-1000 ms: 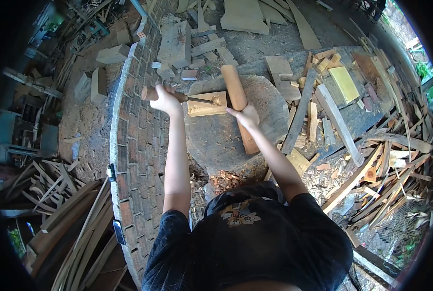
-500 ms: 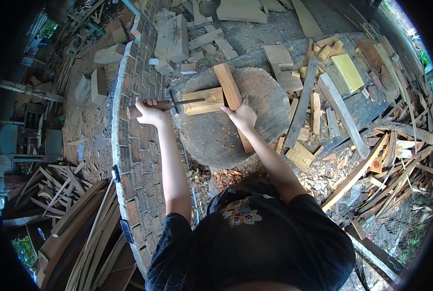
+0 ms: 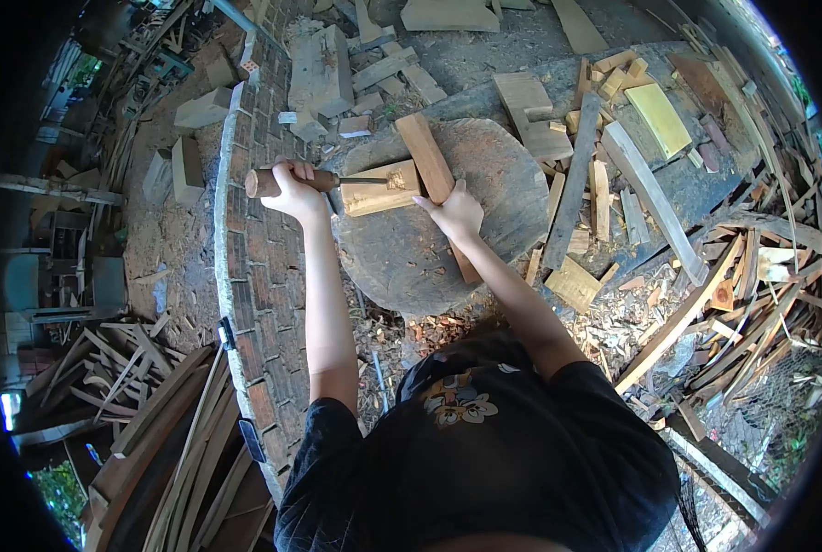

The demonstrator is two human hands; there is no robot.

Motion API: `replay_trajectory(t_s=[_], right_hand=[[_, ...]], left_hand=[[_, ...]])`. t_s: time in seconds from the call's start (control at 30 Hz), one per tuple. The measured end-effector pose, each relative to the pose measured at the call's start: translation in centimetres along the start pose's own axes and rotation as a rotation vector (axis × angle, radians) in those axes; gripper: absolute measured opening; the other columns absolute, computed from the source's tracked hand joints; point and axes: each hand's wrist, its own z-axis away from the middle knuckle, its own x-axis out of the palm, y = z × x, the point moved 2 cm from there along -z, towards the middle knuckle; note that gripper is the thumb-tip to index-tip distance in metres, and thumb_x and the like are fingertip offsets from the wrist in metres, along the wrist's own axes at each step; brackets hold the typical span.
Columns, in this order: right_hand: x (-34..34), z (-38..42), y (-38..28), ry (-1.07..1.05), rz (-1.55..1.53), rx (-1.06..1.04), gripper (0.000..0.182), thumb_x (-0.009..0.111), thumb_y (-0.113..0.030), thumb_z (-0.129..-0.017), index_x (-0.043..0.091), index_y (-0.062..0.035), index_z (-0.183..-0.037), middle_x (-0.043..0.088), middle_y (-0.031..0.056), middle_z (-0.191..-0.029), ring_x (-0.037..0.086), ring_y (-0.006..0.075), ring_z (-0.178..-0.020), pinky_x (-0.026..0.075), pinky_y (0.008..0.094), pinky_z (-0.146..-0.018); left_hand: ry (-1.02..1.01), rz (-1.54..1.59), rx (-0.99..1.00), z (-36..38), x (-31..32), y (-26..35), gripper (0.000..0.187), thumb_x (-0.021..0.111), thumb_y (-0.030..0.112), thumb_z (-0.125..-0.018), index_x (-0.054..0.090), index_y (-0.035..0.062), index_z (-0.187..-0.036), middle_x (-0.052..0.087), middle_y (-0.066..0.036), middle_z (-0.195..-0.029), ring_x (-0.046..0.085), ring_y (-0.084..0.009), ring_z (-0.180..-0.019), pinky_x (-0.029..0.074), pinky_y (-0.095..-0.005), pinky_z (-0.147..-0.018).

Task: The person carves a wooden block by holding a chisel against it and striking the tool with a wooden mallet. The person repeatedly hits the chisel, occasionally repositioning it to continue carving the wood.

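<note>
My left hand is closed around the wooden handle of a chisel. The chisel's metal blade points right and lies over a small yellowish wooden block, its tip at a carved patch with shavings. My right hand grips a longer reddish-brown wooden bar, which lies slantwise against the block's right end. Thumb and fingers are around the bar, the thumb near the block. Both pieces rest on a round tree-stump block.
Left of the stump runs a low brick wall with a pale edge. Wood offcuts and a yellow board lie to the right on a grey slab. Chips cover the ground, and long scrap strips are piled at lower left.
My left hand and the chisel have shifted slightly right, with the blade further over the block. The hand has turned more over the handle. The right hand keeps its hold on the bar.
</note>
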Motion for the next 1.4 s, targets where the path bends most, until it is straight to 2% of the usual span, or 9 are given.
replay_trajectory(t_s=[0.17, 0.23, 0.57, 0.63, 0.93, 1.03, 1.13, 1.4], right_hand=[[0.0, 0.0, 0.1, 0.003, -0.002, 0.005, 0.072, 0.068, -0.061, -0.06, 0.047, 0.0034, -0.085, 0.061, 0.0165, -0.066, 0.063, 0.03, -0.061, 0.052, 0.0367, -0.055], [-0.1, 0.1, 0.0, -0.016, -0.012, 0.018, 0.072, 0.068, -0.061, -0.06, 0.047, 0.0033, -0.085, 0.061, 0.0166, -0.067, 0.063, 0.03, -0.062, 0.052, 0.0367, -0.055], [-0.2, 0.0, -0.1, -0.026, -0.017, 0.023, 0.073, 0.069, -0.06, -0.06, 0.048, 0.0044, -0.087, 0.061, 0.0168, -0.068, 0.063, 0.0301, -0.063, 0.052, 0.0364, -0.056], [-0.3, 0.1, -0.1, -0.029, -0.024, 0.029, 0.073, 0.069, -0.06, -0.06, 0.048, 0.0047, -0.087, 0.061, 0.017, -0.068, 0.064, 0.0302, -0.064, 0.052, 0.0367, -0.057], [0.0, 0.7, 0.1, -0.008, 0.001, 0.02, 0.073, 0.069, -0.06, -0.06, 0.048, 0.004, -0.088, 0.061, 0.0175, -0.071, 0.064, 0.0307, -0.066, 0.052, 0.0374, -0.058], [-0.2, 0.7, 0.0, -0.061, -0.012, 0.054, 0.072, 0.069, -0.06, -0.06, 0.048, 0.0039, -0.088, 0.061, 0.0185, -0.073, 0.063, 0.0313, -0.067, 0.052, 0.038, -0.059], [0.1, 0.7, 0.1, -0.036, -0.01, 0.039, 0.073, 0.069, -0.06, -0.06, 0.048, 0.0042, -0.088, 0.061, 0.0191, -0.074, 0.063, 0.0314, -0.068, 0.052, 0.0379, -0.06], [0.1, -0.1, 0.0, -0.02, -0.009, 0.031, 0.073, 0.069, -0.06, -0.06, 0.048, 0.0048, -0.088, 0.061, 0.0188, -0.073, 0.064, 0.031, -0.066, 0.052, 0.0373, -0.059]], left_hand=[[-0.015, -0.035, 0.003, 0.1, 0.3, -0.1, 0.001, 0.045, -0.001, -0.077, 0.045, -0.0015, -0.076, 0.044, -0.006, -0.058, 0.039, -0.0112, -0.044, 0.035, -0.0272, -0.041], [-0.01, -0.075, 0.016, 0.4, 0.7, 0.4, 0.015, 0.047, 0.002, -0.077, 0.04, 0.001, -0.064, 0.04, -0.005, -0.053, 0.037, -0.0141, -0.044, 0.036, -0.0296, -0.044], [-0.007, -0.06, -0.014, 0.1, 0.7, 0.4, 0.012, 0.046, 0.002, -0.077, 0.041, 0.0011, -0.066, 0.041, -0.006, -0.054, 0.037, -0.0138, -0.045, 0.035, -0.029, -0.044], [-0.046, -0.032, 0.013, 0.1, 0.8, 0.4, 0.007, 0.047, 0.0, -0.076, 0.042, -0.0008, -0.071, 0.043, -0.005, -0.055, 0.038, -0.0115, -0.044, 0.036, -0.0271, -0.042], [-0.046, -0.048, 0.006, 0.2, 0.7, 0.8, 0.011, 0.047, 0.0, -0.075, 0.041, -0.0008, -0.066, 0.041, -0.005, -0.054, 0.038, -0.0125, -0.044, 0.035, -0.0283, -0.042], [-0.083, -0.088, -0.005, 0.2, 0.6, 0.8, 0.009, 0.046, 0.003, -0.077, 0.041, 0.0018, -0.069, 0.041, -0.004, -0.056, 0.036, -0.0125, -0.046, 0.036, -0.0287, -0.044], [-0.035, -0.039, -0.017, 0.2, 0.9, 0.9, 0.012, 0.047, 0.001, -0.075, 0.041, -0.0003, -0.064, 0.042, -0.005, -0.053, 0.038, -0.0129, -0.044, 0.035, -0.0283, -0.043], [-0.048, -0.023, -0.017, -0.2, 1.0, 0.4, 0.012, 0.048, 0.002, -0.075, 0.042, -0.0001, -0.065, 0.041, -0.005, -0.053, 0.038, -0.013, -0.044, 0.036, -0.0281, -0.043]])
